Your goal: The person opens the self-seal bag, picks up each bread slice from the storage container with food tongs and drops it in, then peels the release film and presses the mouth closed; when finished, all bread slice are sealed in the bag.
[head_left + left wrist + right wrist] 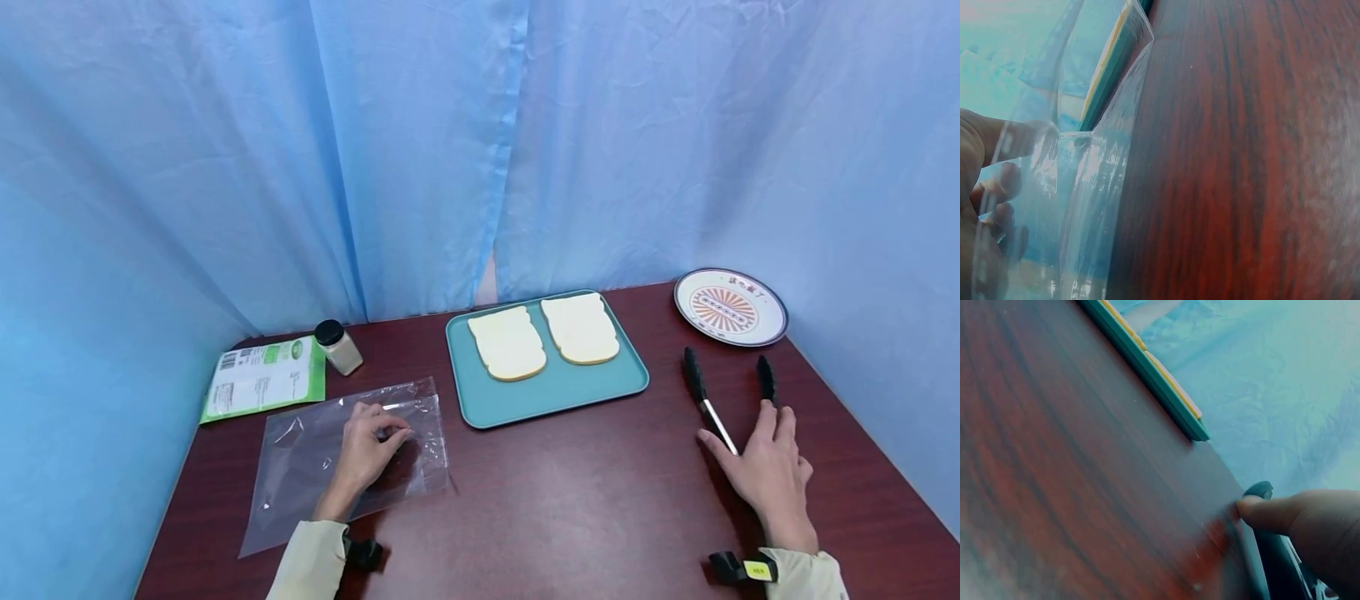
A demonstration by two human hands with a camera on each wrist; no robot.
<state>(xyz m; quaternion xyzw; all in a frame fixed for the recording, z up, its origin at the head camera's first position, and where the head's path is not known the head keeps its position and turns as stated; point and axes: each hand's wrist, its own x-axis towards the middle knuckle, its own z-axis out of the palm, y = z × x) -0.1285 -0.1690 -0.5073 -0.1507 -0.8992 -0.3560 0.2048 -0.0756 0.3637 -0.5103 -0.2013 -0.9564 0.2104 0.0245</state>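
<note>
My left hand (367, 446) is over a clear plastic bag (292, 475) at the front left, thumb and forefinger meeting on its film near the right end. In the left wrist view the transparent film (1094, 200) rises in front of the fingers (1007, 181). My right hand (772, 475) lies over a pair of tongs (696, 379), thumb left of them and fingers along the other arm. The tongs' black tips are spread apart and point toward the back. In the right wrist view my thumb (1279, 512) is extended beside a black tip; the palm side is hidden.
A teal tray (555, 408) with two bread slices (510, 343) stands at the back middle. A patterned plate (731, 333) is at the back right. A black-capped jar (341, 350) and a green-white packet (262, 383) are at the left. Blue curtains (420, 167) border the table.
</note>
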